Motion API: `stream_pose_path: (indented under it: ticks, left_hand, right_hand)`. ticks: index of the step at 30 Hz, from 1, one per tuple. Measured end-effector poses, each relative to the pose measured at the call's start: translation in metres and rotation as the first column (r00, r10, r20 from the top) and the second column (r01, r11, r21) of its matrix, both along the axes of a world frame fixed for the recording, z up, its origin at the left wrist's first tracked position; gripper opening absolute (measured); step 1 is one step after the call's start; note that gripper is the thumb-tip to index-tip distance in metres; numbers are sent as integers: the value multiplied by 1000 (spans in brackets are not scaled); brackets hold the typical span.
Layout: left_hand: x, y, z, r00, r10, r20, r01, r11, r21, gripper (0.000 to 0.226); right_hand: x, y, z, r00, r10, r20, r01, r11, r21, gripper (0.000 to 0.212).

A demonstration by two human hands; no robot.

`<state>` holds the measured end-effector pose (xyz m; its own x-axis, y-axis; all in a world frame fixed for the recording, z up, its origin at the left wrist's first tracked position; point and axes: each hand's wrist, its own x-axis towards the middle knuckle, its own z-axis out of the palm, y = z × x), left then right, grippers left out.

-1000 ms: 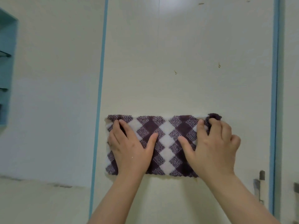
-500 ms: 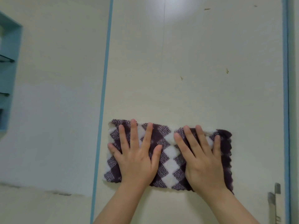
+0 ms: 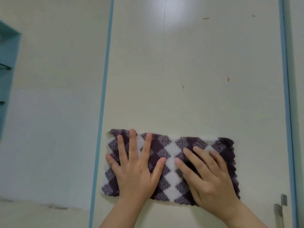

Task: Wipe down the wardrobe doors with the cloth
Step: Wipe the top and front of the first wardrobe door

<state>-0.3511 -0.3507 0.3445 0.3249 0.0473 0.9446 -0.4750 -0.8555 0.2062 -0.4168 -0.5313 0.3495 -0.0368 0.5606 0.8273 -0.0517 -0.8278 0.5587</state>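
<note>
Left grip (image 3: pixel 134 171): released. The palm lies flat and the fingers are straight and spread, pressing on the left half of the cloth (image 3: pixel 171 152). Nothing is clenched.

Right grip (image 3: pixel 212 178): released as well. The palm is flat on the right half of the cloth, with the fingers straight and angled up and to the left. The right thumb tip lies just beside the left thumb tip near the middle of the cloth. I cannot tell if the two touch.

The cloth is fleecy with a dark purple and white diamond pattern. It is spread out as a wide rectangle, held flat against the wardrobe door (image 3: pixel 197 104) by both palms. Its right edge is wavy and dark.

Positions relative to the cloth:
- The cloth's left edge lies just beside the left blue strip (image 3: pixel 105 79), which runs vertically.
- The right blue strip (image 3: pixel 286 96) is to the right, clearly apart from the cloth.
- A metal handle (image 3: pixel 281 209) is at the lower right, next to the right strip.
- Small brown specks (image 3: pixel 182 86) dot the cream panel above the cloth.
- A thin vertical line (image 3: pixel 163 46) also runs above the cloth, and a bright glare (image 3: pixel 174 12) sits higher up.
- A teal niche (image 3: pixel 8 79) holding shelves is far to the left, beyond a paler panel (image 3: pixel 57 79).
</note>
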Motion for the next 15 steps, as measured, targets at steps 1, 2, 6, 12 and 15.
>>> stream_pose_path:
  ticks: [1,2,6,12,15]
  left_hand:
    - [0,0,0,1000,0,-1,0,1000,0,68]
    - [1,0,1,1000,3,-1,-3,1000,3,68]
    - [2,0,0,1000,6,-4,-6,1000,4,69]
    - [5,3,25,1000,19,5,-19,999,-26,69]
    - [5,8,51,1000,11,-2,-11,999,-46,69]
  right_hand:
    - [0,-1,1,1000,4,-19,-4,1000,2,38]
    - [1,0,2,999,-6,-34,7,1000,16,38]
    - [3,3,4,993,-95,-66,99,992,73,43]
    - [6,8,31,969,-177,-171,197,975,107,52]
    - [8,16,56,966,-177,-189,203,970,133,53]
